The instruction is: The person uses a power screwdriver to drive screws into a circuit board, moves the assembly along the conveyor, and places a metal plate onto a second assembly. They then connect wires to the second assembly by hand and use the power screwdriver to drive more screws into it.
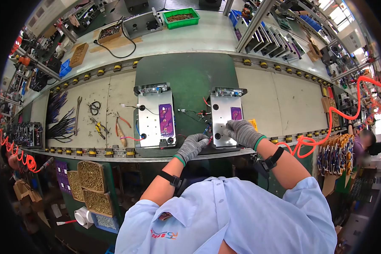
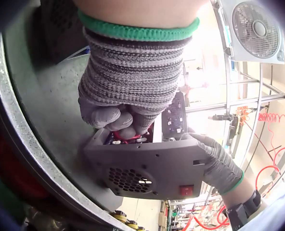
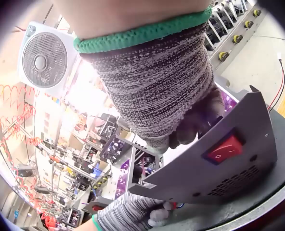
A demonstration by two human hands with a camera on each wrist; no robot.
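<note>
Key relation: we see the red insulated wire bundle lying directly under the fingers of the left hand, at the near left corner of the grey sheet-metal chassis. The left hand is the nearer one; the right hand sits to its right on the same near end.
Long axis: the chassis runs straight away from the fingers, from its vented end panel out across the dark green mat.
Left fingers: clenched, pinching the red wire bundle just inside the end panel.
Right fingers: curled over the top edge of the end panel, just above the red rocker switch, so they grip the chassis.
Look of the chassis: open-topped bare grey metal with a purple circuit board just beyond the right fingers. The end face carries a round vent grille and the switch.
Where it rests: flat on the mat, on the pale counter.
Beside: a second grey chassis lies well to the left of the left fingers, and neither hand touches it.
</note>
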